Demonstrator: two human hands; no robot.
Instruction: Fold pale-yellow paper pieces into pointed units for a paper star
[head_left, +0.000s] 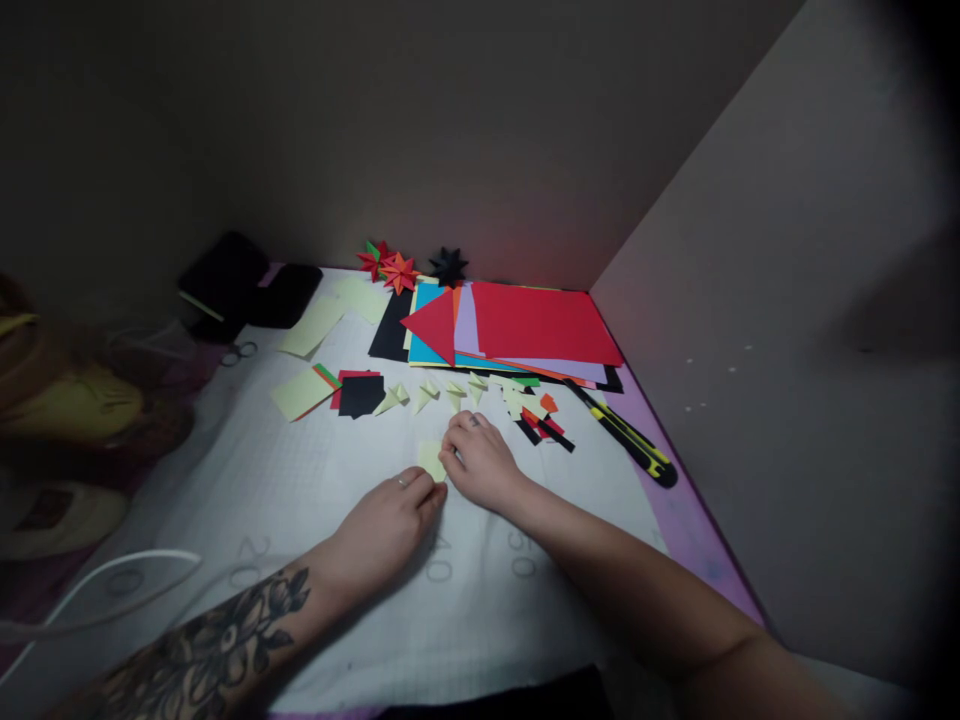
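Observation:
A small pale yellow sheet of paper (430,457) lies on the white mat between my hands. My left hand (397,515) is closed at its lower edge, thumb and fingers pinching it. My right hand (480,460) has its fingers curled over the right side of the same paper. Just beyond, several folded pale yellow paper pieces (427,395) stand in a row. Left of them are small stacks of cut squares, one topped by a black square (361,396) and one by a pale yellow square (303,394).
A yellow and black utility knife (630,440) lies at the right beside paper scraps (541,415). Large coloured sheets (551,322) and folded paper stars (400,272) are at the back. Scissors (238,353), a dark case (289,297) and a white cable (135,560) are on the left.

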